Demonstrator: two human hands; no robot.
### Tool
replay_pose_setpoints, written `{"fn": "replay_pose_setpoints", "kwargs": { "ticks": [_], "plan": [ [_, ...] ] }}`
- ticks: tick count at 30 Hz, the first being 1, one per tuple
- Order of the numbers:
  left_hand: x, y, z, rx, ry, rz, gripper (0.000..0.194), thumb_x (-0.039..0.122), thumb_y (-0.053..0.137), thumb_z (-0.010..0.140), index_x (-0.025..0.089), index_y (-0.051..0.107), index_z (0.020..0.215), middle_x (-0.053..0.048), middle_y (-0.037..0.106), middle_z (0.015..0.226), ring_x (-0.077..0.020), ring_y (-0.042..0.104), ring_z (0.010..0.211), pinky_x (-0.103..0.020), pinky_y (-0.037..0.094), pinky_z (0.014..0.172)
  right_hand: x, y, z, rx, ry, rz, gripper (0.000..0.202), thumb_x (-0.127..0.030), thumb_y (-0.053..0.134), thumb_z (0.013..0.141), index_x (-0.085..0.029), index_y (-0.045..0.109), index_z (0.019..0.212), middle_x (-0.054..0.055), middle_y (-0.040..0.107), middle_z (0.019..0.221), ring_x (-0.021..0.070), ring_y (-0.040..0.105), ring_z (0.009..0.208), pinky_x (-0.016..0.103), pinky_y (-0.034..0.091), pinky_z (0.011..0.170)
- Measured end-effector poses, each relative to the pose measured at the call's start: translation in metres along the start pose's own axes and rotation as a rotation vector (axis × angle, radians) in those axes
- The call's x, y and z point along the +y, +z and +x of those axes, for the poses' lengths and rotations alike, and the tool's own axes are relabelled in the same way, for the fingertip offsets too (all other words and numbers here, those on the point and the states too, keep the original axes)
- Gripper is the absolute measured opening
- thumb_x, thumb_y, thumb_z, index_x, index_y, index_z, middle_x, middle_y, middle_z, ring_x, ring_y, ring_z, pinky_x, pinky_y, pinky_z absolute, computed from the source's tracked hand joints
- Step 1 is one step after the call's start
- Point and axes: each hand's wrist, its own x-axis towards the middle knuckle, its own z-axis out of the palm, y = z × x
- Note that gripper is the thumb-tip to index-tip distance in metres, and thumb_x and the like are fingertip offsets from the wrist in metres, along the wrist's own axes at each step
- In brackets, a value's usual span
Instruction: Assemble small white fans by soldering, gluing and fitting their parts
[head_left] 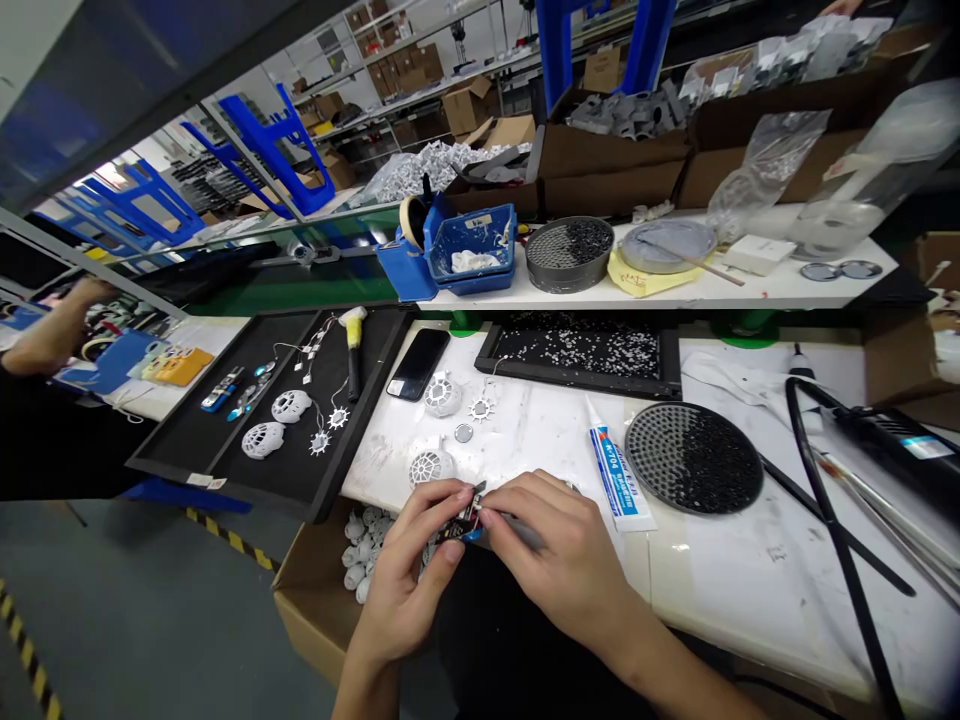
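Note:
Both hands meet at the table's front edge around a small dark electronic part (459,524) with bits of blue and red on it. My left hand (412,560) pinches its left side between thumb and fingers. My right hand (555,545) has thumb and index finger closed at its right end; the fingertips partly cover it. Just behind the hands lies a white lattice shell (430,466). Farther back are a second white shell (442,396), a star-shaped white piece (481,408) and a round silver disc (463,432).
A black tray (300,400) with shells and a yellow-black hammer (353,350) is on the left, beside a phone (418,364). A glue tube (619,475), a round perforated plate (694,458) and a black cable (825,520) lie right. Below is an open box (311,590). Another person's arm (56,330) shows left.

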Motion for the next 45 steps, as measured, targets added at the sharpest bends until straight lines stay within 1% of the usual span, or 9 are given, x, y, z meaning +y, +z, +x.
{"fn": "replay_pose_setpoints", "kwargs": {
  "ticks": [6, 14, 20, 23, 29, 34, 37, 41, 45],
  "plan": [
    [0.002, 0.003, 0.001, -0.003, 0.005, -0.007, 0.043, 0.023, 0.059, 0.104, 0.036, 0.065, 0.144, -0.01, 0.064, 0.14, -0.0289, 0.063, 0.132, -0.048, 0.057, 0.11, -0.002, -0.002, 0.001, 0.029, -0.004, 0.005, 0.015, -0.018, 0.061, 0.104, -0.022, 0.072, 0.095, 0.001, 0.073, 0.09, 0.0163, 0.066, 0.085, 0.034, 0.051, 0.08],
    [-0.002, 0.004, 0.001, -0.018, 0.038, -0.017, 0.047, 0.017, 0.06, 0.103, 0.036, 0.063, 0.146, -0.009, 0.062, 0.143, -0.0273, 0.061, 0.135, -0.047, 0.056, 0.113, -0.002, -0.004, 0.003, 0.032, -0.006, 0.004, 0.017, -0.015, 0.061, 0.103, -0.02, 0.072, 0.091, 0.002, 0.07, 0.085, 0.0165, 0.063, 0.082, 0.034, 0.05, 0.076],
    [-0.006, 0.01, 0.002, 0.009, 0.05, -0.042, 0.048, 0.017, 0.059, 0.103, 0.037, 0.063, 0.147, -0.009, 0.062, 0.144, -0.0262, 0.061, 0.136, -0.046, 0.056, 0.114, 0.003, -0.002, 0.003, 0.03, -0.052, 0.01, 0.014, -0.018, 0.062, 0.105, -0.021, 0.073, 0.099, 0.001, 0.074, 0.091, 0.0164, 0.065, 0.085, 0.034, 0.05, 0.079],
    [-0.009, 0.014, 0.003, 0.019, 0.064, -0.053, 0.05, 0.015, 0.059, 0.103, 0.037, 0.061, 0.148, -0.009, 0.061, 0.145, -0.0253, 0.06, 0.136, -0.045, 0.055, 0.114, 0.005, -0.003, 0.003, 0.04, -0.065, 0.012, 0.013, -0.017, 0.062, 0.106, -0.021, 0.073, 0.1, 0.001, 0.074, 0.091, 0.0153, 0.065, 0.085, 0.033, 0.05, 0.08],
    [-0.015, 0.017, 0.004, -0.004, 0.083, -0.116, 0.048, 0.014, 0.058, 0.104, 0.035, 0.062, 0.147, -0.01, 0.06, 0.145, -0.0253, 0.06, 0.135, -0.045, 0.054, 0.114, 0.006, -0.001, 0.0, 0.072, -0.096, -0.002, 0.012, -0.015, 0.064, 0.105, -0.021, 0.073, 0.101, -0.001, 0.075, 0.092, 0.0138, 0.066, 0.083, 0.031, 0.049, 0.082],
    [-0.022, 0.017, 0.008, -0.022, 0.137, -0.191, 0.047, 0.014, 0.059, 0.103, 0.031, 0.063, 0.147, -0.012, 0.061, 0.144, -0.0265, 0.061, 0.134, -0.044, 0.054, 0.113, 0.01, 0.001, -0.001, 0.098, -0.118, -0.027, 0.01, -0.014, 0.065, 0.104, -0.021, 0.072, 0.104, -0.001, 0.075, 0.091, 0.0145, 0.064, 0.081, 0.032, 0.049, 0.08],
    [-0.024, 0.016, 0.01, -0.037, 0.125, -0.231, 0.044, 0.015, 0.059, 0.103, 0.029, 0.066, 0.145, -0.013, 0.061, 0.143, -0.0273, 0.061, 0.133, -0.044, 0.054, 0.113, 0.01, 0.002, -0.002, 0.109, -0.132, -0.039, 0.011, -0.012, 0.065, 0.104, -0.02, 0.071, 0.106, -0.001, 0.075, 0.093, 0.0146, 0.065, 0.082, 0.031, 0.05, 0.08],
    [-0.026, 0.017, 0.011, -0.046, 0.106, -0.293, 0.043, 0.017, 0.06, 0.104, 0.031, 0.067, 0.144, -0.012, 0.062, 0.141, -0.0268, 0.062, 0.133, -0.043, 0.055, 0.113, 0.01, 0.004, -0.003, 0.11, -0.118, -0.033, 0.01, -0.011, 0.066, 0.103, -0.021, 0.07, 0.105, -0.002, 0.074, 0.092, 0.0138, 0.064, 0.082, 0.031, 0.05, 0.08],
    [-0.026, 0.019, 0.01, -0.016, 0.105, -0.301, 0.043, 0.018, 0.062, 0.103, 0.033, 0.067, 0.143, -0.011, 0.063, 0.14, -0.0256, 0.063, 0.131, -0.042, 0.056, 0.11, 0.006, 0.0, 0.0, 0.088, -0.11, -0.01, 0.012, -0.012, 0.066, 0.104, -0.023, 0.069, 0.108, -0.002, 0.073, 0.096, 0.0141, 0.065, 0.086, 0.031, 0.051, 0.083]
  ]
}}
